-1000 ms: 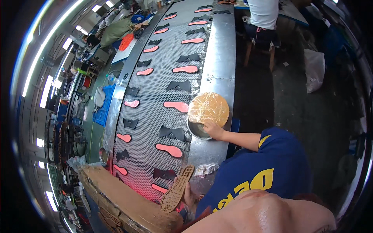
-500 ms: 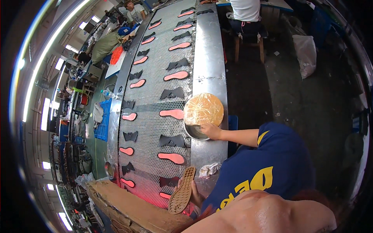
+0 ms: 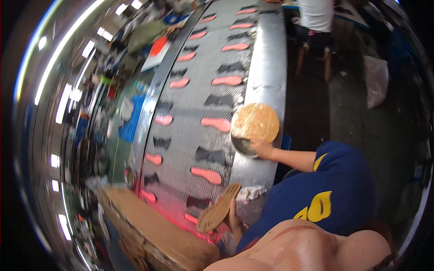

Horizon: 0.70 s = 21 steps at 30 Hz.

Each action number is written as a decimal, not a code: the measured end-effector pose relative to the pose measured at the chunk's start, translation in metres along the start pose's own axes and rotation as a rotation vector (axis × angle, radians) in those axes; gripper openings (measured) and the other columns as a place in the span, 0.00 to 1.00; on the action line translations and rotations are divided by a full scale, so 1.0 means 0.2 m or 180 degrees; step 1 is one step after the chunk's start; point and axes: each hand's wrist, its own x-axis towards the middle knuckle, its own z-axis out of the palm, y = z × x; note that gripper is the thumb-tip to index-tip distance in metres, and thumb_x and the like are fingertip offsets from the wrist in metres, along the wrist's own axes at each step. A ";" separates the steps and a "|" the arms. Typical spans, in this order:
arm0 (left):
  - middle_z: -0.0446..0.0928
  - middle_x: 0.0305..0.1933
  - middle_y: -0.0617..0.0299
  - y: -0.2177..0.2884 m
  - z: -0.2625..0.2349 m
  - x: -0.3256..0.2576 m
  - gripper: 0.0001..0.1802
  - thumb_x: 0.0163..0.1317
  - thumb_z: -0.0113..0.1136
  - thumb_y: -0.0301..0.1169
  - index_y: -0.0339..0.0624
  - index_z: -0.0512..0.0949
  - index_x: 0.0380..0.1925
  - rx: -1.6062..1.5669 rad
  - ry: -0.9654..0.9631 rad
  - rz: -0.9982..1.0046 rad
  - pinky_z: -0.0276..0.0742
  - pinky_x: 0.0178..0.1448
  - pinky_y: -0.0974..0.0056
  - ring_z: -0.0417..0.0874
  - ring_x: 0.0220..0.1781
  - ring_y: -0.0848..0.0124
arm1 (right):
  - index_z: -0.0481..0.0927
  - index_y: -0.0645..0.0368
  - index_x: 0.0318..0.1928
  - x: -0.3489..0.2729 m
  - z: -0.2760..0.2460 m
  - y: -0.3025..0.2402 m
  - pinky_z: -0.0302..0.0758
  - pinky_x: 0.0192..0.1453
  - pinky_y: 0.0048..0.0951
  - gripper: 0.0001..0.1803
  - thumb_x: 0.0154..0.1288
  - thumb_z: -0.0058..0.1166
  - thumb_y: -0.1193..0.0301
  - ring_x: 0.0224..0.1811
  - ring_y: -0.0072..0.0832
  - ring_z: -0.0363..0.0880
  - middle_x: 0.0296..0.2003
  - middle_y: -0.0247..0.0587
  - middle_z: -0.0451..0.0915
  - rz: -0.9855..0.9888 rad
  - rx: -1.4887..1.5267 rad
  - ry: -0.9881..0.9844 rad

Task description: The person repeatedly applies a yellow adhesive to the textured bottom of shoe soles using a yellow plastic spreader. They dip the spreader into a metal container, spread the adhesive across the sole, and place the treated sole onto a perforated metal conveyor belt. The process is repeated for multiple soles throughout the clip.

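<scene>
My left hand (image 3: 234,217), low in the head view, holds a tan shoe sole (image 3: 219,210) by its edges, tilted above the near end of the conveyor. Its thumb side shows; the other fingers are partly behind the sole. My right hand (image 3: 262,148) is closed at the rim of a round metal pot (image 3: 244,146). What its fingers grip, if anything, is hidden. An orange-yellow round cover (image 3: 257,121), with shiny streaks, lies over most of the pot. The pot stands on the metal ledge, partly over the conveyor's edge.
Pink insole-shaped pieces (image 3: 216,123) and dark cut pieces (image 3: 210,155) lie in rows on the mesh conveyor (image 3: 181,144). Crumpled white material (image 3: 251,194) rests on the metal ledge (image 3: 266,77). A brown cardboard piece (image 3: 153,230) borders the near end. Another person (image 3: 315,18) sits farther off.
The whole view has shifted, so the conveyor and pot appear farther right. The sole leans more to the side in my left hand. My right hand stays at the pot.
</scene>
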 end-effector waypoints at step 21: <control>0.58 0.68 0.39 0.08 -0.06 0.21 0.48 0.46 0.52 0.13 0.38 0.43 0.68 0.0690 -0.0046 0.1601 0.54 0.76 0.44 0.60 0.72 0.46 | 0.81 0.62 0.40 0.04 -0.06 -0.10 0.73 0.53 0.31 0.07 0.63 0.53 0.78 0.47 0.38 0.78 0.41 0.45 0.80 0.0733 0.1887 -0.0019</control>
